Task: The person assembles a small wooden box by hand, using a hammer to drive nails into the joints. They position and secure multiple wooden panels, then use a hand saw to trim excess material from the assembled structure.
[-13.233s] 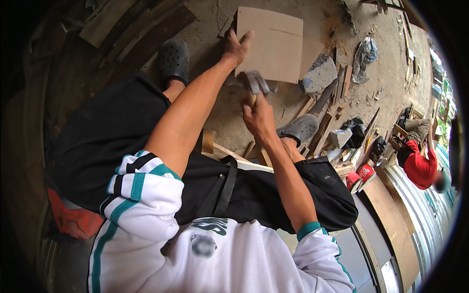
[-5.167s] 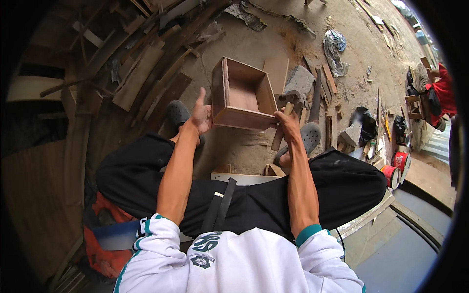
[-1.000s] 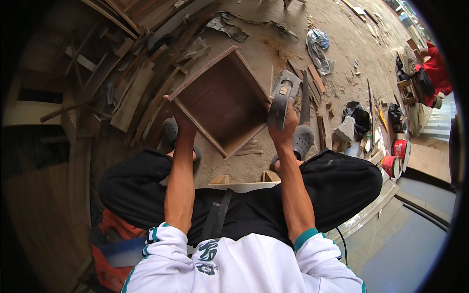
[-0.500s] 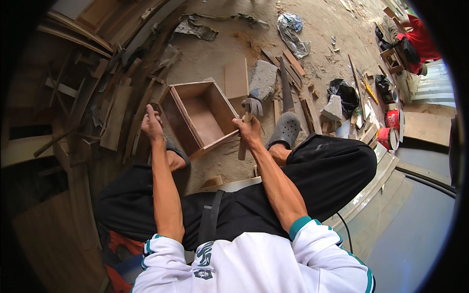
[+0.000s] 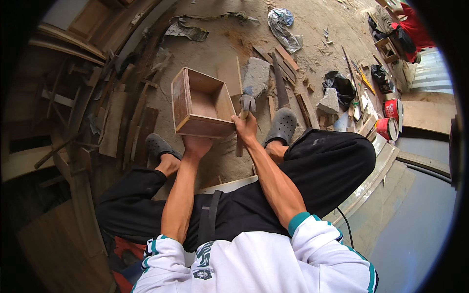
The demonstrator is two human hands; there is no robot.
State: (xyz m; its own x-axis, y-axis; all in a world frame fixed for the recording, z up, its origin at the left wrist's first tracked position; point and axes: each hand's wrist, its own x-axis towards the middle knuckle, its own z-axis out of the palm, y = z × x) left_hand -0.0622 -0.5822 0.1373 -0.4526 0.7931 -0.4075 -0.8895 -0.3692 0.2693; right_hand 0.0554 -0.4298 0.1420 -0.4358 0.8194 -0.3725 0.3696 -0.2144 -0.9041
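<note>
An open-topped wooden box [image 5: 205, 126], shaped like a small drawer, is held up above the ground between my shins, its opening facing up and away. Beneath its near side my left hand [image 5: 197, 145] supports it, and the box hides those fingers. My right hand [image 5: 245, 128] is wrapped round the wooden handle of a hammer [image 5: 247, 103], head pointing away from me. The thumb side of that hand also presses against the box's right corner. A flat wooden board [image 5: 229, 73] stands just beyond the box, partly covered by it.
A grey stone block [image 5: 257, 76] lies past the hammer, beside a handsaw [image 5: 280, 83] and wood strips. Scrap planks [image 5: 116, 119] are heaped at the left. Red cans [image 5: 387, 128] and a black plastic bag [image 5: 338, 88] sit at the right. Another person in red [image 5: 417, 29] is at the far right.
The box has turned and tilted, so its near outer wall shows. My left hand has moved from beyond its left corner to underneath its near side. My right hand keeps the hammer.
</note>
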